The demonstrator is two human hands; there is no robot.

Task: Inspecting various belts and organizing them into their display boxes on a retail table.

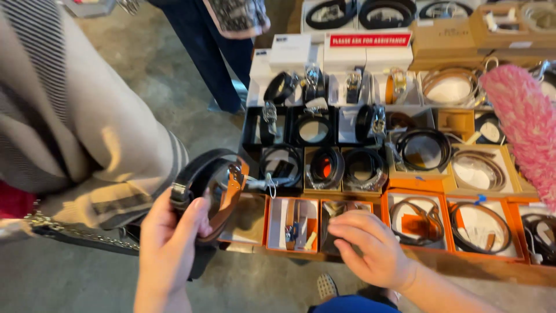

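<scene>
While the left hand [168,246] rises from the bottom edge with its fingers curled around a coiled belt [208,185], black outside and tan inside, the thumb presses against the coil's inner face and holds it upright in the air, just left of the table. A silver buckle and a small hanging tag show at the belt's right side, near the table's corner. The right hand [370,246] reaches in from the lower right, palm down, fingers bent loosely and holding nothing; its fingertips rest at the front edge of an orange box [347,204] in the nearest row. Just left of that sits another orange box [292,226] with a tan belt laid inside. Below the hands a shoe [327,286] shows on the concrete floor [162,75].

To the left, close beside the held belt, stands another person in a beige striped sleeve [98,139], with a chain strap [75,235] hanging low. Farther back the table [463,268] carries rows of open boxes, black, white and orange, each with a coiled belt. A pink fluffy duster [521,127] lies over the right side. At the far end stands a red sign [370,40], and beyond it someone's dark trousers [208,52].
</scene>
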